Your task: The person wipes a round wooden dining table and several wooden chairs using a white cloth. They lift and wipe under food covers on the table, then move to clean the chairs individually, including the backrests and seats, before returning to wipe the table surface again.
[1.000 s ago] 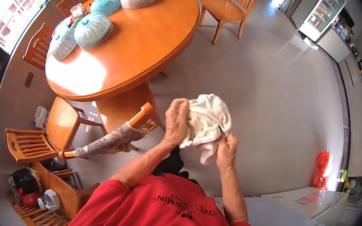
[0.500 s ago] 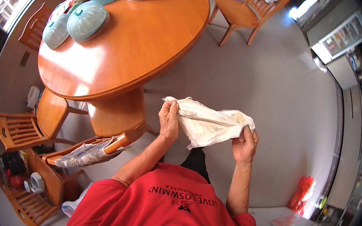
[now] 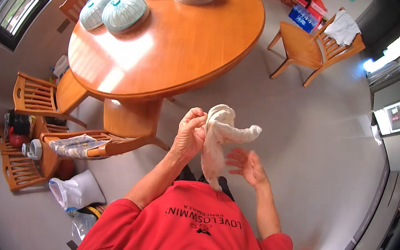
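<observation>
My left hand [image 3: 189, 137] pinches a cream cloth [image 3: 215, 144] with faint printed patches, held in mid-air in front of my red shirt. The cloth is bunched at the top by my fingers. One end hangs down toward my waist and another sticks out to the right. My right hand [image 3: 249, 168] is just right of the hanging part, its fingers spread and apart from the cloth, holding nothing.
A round wooden table [image 3: 178, 58] carries blue and white domed food covers [image 3: 125, 15]. Wooden chairs stand around it, one with a patterned cloth [image 3: 76, 146] over its back. Another chair [image 3: 300, 46] at the far right bears a white cloth [image 3: 343, 27]. A white bag [image 3: 79, 191] lies lower left.
My right hand has let go of the cloth and opened. The cloth, spread between both hands before, now hangs gathered from my left hand. The view has shifted to the right.
</observation>
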### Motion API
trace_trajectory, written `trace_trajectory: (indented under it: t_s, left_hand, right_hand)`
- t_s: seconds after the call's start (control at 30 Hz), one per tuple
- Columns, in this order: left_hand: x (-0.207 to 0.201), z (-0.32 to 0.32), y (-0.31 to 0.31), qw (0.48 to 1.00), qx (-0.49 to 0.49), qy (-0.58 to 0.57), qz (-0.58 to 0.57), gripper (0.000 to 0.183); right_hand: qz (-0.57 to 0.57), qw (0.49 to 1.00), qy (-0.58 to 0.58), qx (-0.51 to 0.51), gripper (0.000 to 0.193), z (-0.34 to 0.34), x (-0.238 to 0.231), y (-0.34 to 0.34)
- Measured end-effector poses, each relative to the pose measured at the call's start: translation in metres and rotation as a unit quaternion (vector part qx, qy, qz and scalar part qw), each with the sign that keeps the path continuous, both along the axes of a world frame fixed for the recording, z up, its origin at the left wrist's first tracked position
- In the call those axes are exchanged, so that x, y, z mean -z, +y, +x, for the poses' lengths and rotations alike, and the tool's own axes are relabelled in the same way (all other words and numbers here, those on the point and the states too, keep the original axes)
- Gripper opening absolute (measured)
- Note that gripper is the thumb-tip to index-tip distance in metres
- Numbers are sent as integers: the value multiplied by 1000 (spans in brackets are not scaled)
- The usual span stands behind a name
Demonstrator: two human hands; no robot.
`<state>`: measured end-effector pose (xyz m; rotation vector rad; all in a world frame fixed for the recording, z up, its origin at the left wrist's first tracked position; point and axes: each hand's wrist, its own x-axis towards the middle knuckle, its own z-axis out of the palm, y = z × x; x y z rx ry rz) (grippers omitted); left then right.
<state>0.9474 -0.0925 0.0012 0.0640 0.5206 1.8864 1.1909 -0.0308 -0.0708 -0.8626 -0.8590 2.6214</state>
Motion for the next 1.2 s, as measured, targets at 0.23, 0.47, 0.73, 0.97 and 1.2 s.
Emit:
trace_trajectory:
  t_s: [0.23,0.47,0.73,0.97,1.2]
  left_hand:
    - [9,-25,1,999,-48,-1,-9,20]
    - [-10,-53,13,998,-54,-42,-13,21]
    - [-16,-93,-3,893,-262,327,-166,21]
    - [-4,-145,62,865,-323,311,-225,26]
    - [95,-211,95,551,-323,571,-516,48]
  right_hand:
    - [30,996,-72,-41,56,-115,20,20]
    - [-196,965,176,-14,46,-192,38,30]
    - [272,954,-110,-54,10,-142,-51,100]
    - [398,914,-47,65,12,-247,-104,185]
    - [825,527,-201,-25,66,-332,-3,209]
